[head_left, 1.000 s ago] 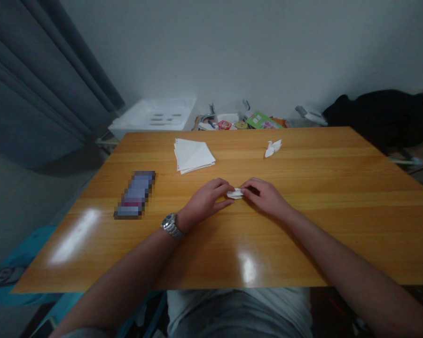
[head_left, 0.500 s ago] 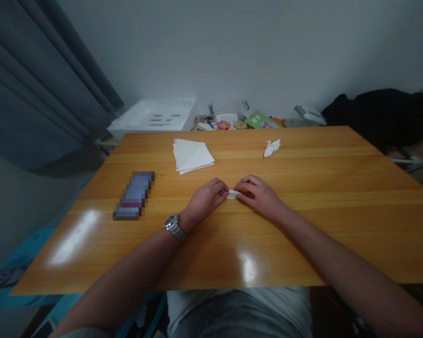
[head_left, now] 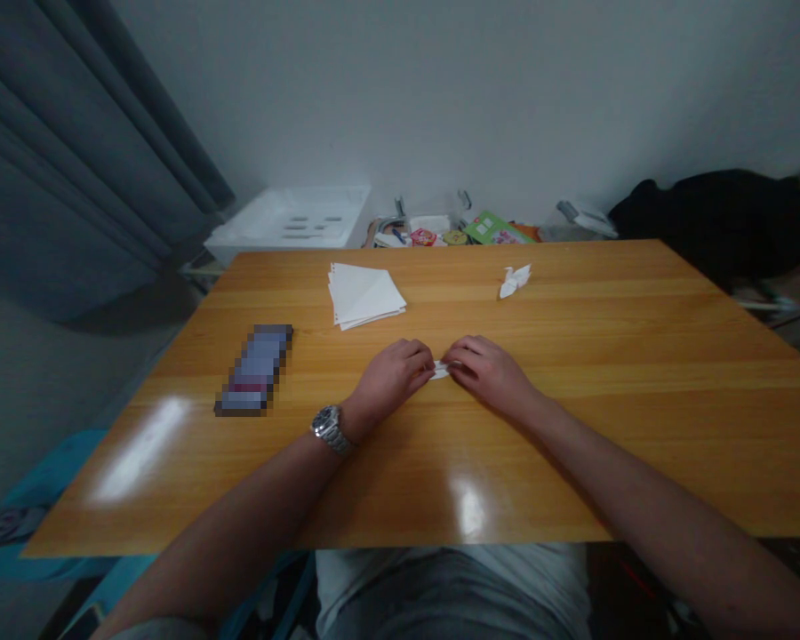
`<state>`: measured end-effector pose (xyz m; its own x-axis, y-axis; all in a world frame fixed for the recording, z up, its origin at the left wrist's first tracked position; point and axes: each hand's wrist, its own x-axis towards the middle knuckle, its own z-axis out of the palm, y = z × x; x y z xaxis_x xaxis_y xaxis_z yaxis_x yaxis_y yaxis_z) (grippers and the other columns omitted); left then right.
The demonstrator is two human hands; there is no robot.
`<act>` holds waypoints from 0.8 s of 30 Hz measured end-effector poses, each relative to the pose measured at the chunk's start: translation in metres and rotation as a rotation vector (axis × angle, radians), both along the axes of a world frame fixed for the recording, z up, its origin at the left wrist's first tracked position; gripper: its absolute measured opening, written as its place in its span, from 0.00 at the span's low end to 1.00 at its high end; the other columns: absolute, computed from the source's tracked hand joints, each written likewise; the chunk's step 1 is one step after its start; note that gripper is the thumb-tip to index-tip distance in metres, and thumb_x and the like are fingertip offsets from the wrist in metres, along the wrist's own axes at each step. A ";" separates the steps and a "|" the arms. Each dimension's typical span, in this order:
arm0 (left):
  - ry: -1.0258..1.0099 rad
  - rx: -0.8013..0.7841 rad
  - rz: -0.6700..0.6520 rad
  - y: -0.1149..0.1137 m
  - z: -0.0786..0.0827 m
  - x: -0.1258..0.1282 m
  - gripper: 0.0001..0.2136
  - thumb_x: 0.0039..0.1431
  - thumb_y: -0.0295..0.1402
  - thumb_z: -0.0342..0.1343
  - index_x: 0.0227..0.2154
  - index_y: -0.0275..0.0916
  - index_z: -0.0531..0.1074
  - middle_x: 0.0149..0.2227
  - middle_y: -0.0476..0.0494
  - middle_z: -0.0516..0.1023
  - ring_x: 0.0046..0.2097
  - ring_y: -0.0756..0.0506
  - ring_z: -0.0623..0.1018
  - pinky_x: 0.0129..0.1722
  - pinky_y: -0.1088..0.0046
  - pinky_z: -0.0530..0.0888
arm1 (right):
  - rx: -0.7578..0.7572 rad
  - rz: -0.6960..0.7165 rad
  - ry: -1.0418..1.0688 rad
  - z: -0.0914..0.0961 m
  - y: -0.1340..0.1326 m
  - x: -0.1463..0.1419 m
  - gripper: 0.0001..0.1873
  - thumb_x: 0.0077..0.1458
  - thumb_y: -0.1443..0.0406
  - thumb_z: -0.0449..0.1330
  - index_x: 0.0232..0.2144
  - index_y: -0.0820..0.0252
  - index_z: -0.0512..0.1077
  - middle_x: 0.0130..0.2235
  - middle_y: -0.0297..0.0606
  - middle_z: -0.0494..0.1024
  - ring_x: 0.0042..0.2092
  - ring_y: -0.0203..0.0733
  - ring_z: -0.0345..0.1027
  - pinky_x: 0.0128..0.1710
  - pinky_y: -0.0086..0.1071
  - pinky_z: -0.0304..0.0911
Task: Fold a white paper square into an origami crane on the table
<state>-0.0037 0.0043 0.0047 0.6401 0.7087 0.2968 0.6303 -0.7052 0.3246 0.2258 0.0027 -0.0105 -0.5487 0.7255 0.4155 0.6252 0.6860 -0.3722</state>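
Note:
A small folded piece of white paper [head_left: 441,370] lies on the wooden table [head_left: 573,373] between my two hands. My left hand [head_left: 390,380], with a metal watch [head_left: 329,428] on its wrist, pinches the paper's left end with curled fingers. My right hand [head_left: 490,373] presses and grips the right end, fingers bent over it. Most of the paper is hidden under my fingers.
A stack of white paper sheets [head_left: 364,294] lies further back on the table. A finished white paper crane [head_left: 513,279] stands at the back right. A blurred phone-sized object [head_left: 255,368] lies to the left. A white tray [head_left: 286,217], small clutter and a dark bag [head_left: 726,218] sit behind the table.
My hands have drawn closer together over the folded paper, so less of it shows now. Everything else on the table is where it was.

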 end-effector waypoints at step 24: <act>0.128 0.035 -0.115 -0.012 0.002 -0.003 0.19 0.71 0.43 0.48 0.57 0.41 0.72 0.53 0.39 0.75 0.53 0.40 0.73 0.57 0.58 0.68 | -0.056 -0.056 -0.048 -0.004 0.003 0.018 0.16 0.66 0.61 0.57 0.53 0.52 0.77 0.60 0.45 0.74 0.59 0.52 0.69 0.59 0.50 0.64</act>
<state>-0.0066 -0.0076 0.0072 0.7506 0.6190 0.2311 0.5792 -0.7847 0.2207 0.2437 0.0055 -0.0149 -0.5250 0.7768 0.3477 0.6798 0.6286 -0.3780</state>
